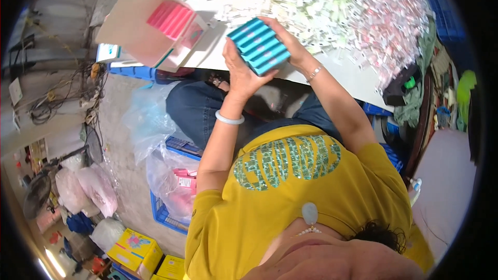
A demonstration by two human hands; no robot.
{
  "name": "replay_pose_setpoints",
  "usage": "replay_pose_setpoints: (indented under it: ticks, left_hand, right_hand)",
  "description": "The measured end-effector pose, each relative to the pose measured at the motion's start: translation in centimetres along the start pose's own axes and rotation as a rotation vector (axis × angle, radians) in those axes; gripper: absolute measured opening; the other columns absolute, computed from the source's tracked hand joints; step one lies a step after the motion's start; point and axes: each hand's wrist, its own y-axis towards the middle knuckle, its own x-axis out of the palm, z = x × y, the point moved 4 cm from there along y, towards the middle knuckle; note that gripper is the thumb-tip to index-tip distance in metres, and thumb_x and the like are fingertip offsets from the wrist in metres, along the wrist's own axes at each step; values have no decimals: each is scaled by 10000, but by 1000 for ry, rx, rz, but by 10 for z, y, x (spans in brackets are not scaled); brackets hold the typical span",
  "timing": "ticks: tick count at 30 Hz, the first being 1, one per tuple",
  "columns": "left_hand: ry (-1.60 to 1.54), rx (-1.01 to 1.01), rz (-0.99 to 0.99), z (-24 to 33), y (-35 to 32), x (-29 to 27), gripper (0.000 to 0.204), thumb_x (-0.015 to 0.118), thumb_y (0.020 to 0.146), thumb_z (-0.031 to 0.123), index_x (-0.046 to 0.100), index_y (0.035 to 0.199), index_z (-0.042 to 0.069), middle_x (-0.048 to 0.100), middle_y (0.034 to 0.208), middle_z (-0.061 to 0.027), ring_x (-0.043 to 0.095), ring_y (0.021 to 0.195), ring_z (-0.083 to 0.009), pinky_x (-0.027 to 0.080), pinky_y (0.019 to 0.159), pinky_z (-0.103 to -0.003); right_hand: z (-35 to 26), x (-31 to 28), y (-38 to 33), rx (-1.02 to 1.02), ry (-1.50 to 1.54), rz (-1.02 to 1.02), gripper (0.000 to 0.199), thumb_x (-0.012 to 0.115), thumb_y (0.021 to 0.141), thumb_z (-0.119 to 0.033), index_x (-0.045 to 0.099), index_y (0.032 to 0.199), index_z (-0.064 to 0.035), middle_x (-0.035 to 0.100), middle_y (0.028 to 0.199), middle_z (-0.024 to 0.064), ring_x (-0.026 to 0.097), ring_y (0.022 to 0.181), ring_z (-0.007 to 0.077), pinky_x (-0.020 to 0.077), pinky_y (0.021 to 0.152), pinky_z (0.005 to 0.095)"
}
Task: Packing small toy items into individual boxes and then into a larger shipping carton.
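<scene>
Between my two hands, above the table's near edge, is a stack of teal boxes (259,45) pressed together in a row. My left hand (243,70) grips its left and near side, the thumb along the edge. My right hand (290,46) closes round the far right side. To the left stands an open white carton (136,26) with its flap raised. Several pink boxes (170,19) sit in a row inside it. The carton's lower inside is partly hidden by its walls.
Heaps of small pale packets (321,5) cover the white table (353,75), pinkish at the right. Blue crates (162,212) with plastic bags stand on the floor at my left, near yellow cartons (136,251). Cables (49,96) hang along the left wall.
</scene>
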Motion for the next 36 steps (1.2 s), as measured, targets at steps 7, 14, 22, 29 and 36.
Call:
replay_pose_setpoints:
  ticks: [7, 14, 22, 29, 36]
  left_hand:
    - [-125, 119, 109, 43, 48, -108, 1372, 908, 512, 250, -55, 1476, 93, 288, 1361, -176, 375, 1240, -313, 315, 1060, -422]
    - [-82, -54, 153, -7, 120, -213, 1384, 885, 543, 164, -123, 1488, 106, 263, 1381, -184, 354, 1249, -282, 330, 1060, -402]
    - [-99, -184, 143, -29, 128, -220, 1327, 860, 589, 97, -117, 1488, 109, 211, 1448, -217, 327, 1298, -294, 326, 1082, -398]
    - [-68, -165, 154, -53, 138, -216, 1357, 889, 577, 172, -110, 1491, 87, 155, 1487, -251, 257, 1360, -323, 257, 1125, -393]
    - [7, -166, 109, -60, 131, -219, 1362, 898, 557, 206, -81, 1496, 81, 191, 1442, -258, 236, 1354, -357, 233, 1132, -417]
  right_hand:
    - [-75, 92, 24, -332, -116, -268, 628, 203, 1028, -491, 341, 1445, -42, 435, 1420, 99, 427, 1296, 205, 304, 1107, 335]
    - [-66, 151, 136, -431, -385, -181, 540, 362, 1019, -445, 455, 1380, -54, 516, 1341, 117, 463, 1266, 204, 329, 1086, 325]
    - [-47, 152, 133, -555, -869, -87, 402, 382, 970, -223, 520, 1294, -30, 529, 1296, 163, 497, 1211, 294, 386, 1032, 358]
    - [-46, 147, 128, -533, -873, -92, 402, 375, 942, -219, 540, 1252, -22, 556, 1246, 183, 509, 1168, 329, 401, 998, 388]
    - [-38, 145, 136, -572, -917, -115, 374, 397, 923, -195, 556, 1214, -24, 567, 1193, 186, 534, 1112, 338, 425, 964, 393]
